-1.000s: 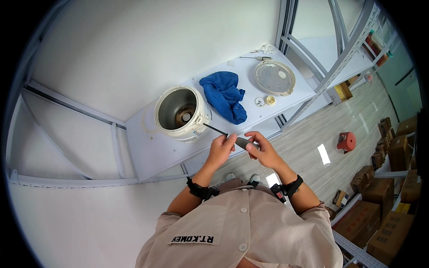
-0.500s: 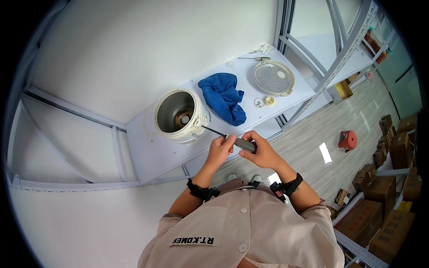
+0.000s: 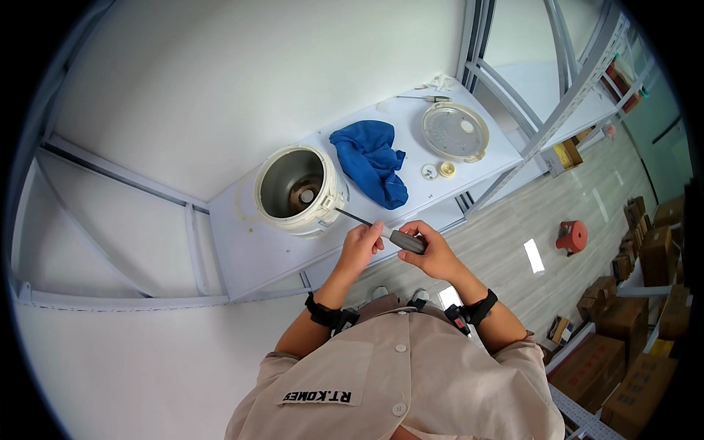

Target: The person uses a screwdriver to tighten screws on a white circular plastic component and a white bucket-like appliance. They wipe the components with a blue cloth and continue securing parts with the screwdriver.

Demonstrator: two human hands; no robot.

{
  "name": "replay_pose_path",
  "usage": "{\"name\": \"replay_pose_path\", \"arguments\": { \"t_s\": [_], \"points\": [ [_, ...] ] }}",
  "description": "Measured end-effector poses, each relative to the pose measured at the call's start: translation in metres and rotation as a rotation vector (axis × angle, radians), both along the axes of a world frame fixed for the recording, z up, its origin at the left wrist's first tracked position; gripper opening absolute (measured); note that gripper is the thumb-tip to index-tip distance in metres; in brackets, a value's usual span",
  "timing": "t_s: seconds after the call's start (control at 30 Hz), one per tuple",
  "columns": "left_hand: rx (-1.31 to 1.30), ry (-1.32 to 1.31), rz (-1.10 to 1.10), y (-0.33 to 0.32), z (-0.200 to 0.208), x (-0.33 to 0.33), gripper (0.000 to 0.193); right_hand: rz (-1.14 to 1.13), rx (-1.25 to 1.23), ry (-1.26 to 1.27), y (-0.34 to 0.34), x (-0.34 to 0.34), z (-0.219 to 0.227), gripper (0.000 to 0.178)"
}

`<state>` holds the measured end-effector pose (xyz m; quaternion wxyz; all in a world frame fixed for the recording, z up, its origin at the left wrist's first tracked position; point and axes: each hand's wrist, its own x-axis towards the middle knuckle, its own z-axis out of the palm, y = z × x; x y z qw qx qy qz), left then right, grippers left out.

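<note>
A screwdriver (image 3: 408, 242) with a grey handle and a dark shaft lies across both my hands. My right hand (image 3: 434, 255) is wrapped round the handle's end. With thumb and fingers closed, my left hand (image 3: 358, 248) holds it near the front of the handle. The tip meets the side of a white, round cooker body (image 3: 323, 214), below its rim. The cooker is open at the top; inside is a grey metal wall and a brown-stained bottom with a round centre piece. I cannot tell whether the tip sits in a screw.
A crumpled blue cloth (image 3: 370, 161) lies beside the cooker on the white shelf (image 3: 293, 257). Farther right are a round lid (image 3: 456, 132), a small yellowish cap (image 3: 446, 169), a small dish of parts (image 3: 429, 171) and another screwdriver (image 3: 438, 98). A red stool (image 3: 571, 237) stands on the floor.
My right hand has shifted slightly to the right and the screwdriver handle has turned a little in it, with more of its pale front collar showing. The whole view has shifted slightly.
</note>
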<state>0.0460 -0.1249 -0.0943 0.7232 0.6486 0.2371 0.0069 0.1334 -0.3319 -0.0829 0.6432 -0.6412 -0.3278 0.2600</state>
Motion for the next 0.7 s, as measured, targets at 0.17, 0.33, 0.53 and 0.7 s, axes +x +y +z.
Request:
{"name": "replay_pose_path", "arguments": {
  "t_s": [0.17,0.33,0.53,0.7],
  "points": [
    [0.073,-0.025,0.01,0.0,0.0,0.0,0.041,0.016,-0.031,0.167,0.0,0.001,0.004,0.038],
    [-0.009,-0.083,0.051,-0.003,-0.006,-0.003,0.038,0.113,-0.183,0.528,-0.002,0.008,0.011,0.034],
    [-0.082,-0.14,0.017,0.002,0.003,-0.002,0.036,-0.026,-0.007,0.024,0.001,0.002,-0.003,0.034],
    [-0.008,-0.097,0.061,0.009,-0.004,-0.001,0.036,-0.051,-0.06,-0.134,0.002,0.005,0.008,0.037]
  ]
}}
